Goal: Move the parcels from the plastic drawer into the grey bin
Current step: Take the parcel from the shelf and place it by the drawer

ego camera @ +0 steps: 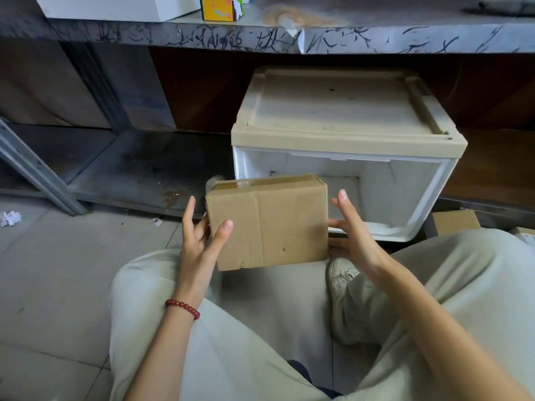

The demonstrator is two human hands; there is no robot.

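A grey metal bench point(260, 39), its front edge covered in black scribbles, is seen across the top. On it, at the left, a white box point(115, 5) and a yellow carton point(220, 8) are set. Beneath it a dark lower shelf point(139, 166) and a brown back panel point(202, 91) are shown, with a slanted metal brace point(34, 166) at its left. Before it, pale grey floor tiles point(58, 270) are laid, where a crumpled paper point(10, 218) is left.

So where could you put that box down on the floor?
The tiled floor left of your knee, between the crumpled paper and your leg, is bare. The beige top of the drawer is bare too. Right of the drawer it is crowded: other boxes sit by your knee.
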